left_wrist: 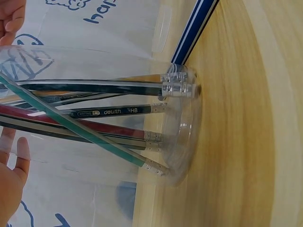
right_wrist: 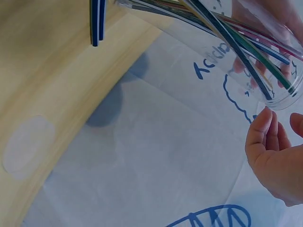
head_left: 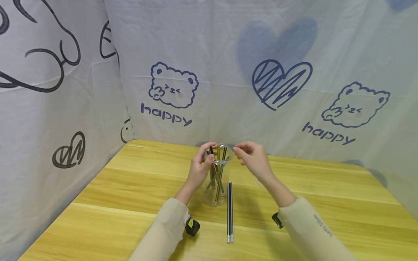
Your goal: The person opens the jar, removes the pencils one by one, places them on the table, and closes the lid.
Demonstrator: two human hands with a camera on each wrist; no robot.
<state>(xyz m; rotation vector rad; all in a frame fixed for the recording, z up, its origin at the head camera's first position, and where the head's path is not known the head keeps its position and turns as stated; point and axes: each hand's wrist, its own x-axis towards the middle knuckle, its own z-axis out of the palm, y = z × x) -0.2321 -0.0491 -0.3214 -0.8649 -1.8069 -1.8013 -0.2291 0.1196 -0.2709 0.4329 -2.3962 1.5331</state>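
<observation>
A tall clear plastic cup stands upright on the wooden table with several pencils leaning inside it. In the left wrist view their eraser ends sit at the bottom; one is green, one dark red, others dark striped. My left hand grips the cup near its rim from the left, thumb in front and fingers behind. At the rim's right side, my right hand has its fingertips right by the edge, with nothing between thumb and fingers. In front of the cup, two blue striped pencils lie side by side.
A thin clear round disc lies on the table right of the cup. Close behind the table hangs a white cloth printed with bears and hearts; another stretch of cloth runs along the left side.
</observation>
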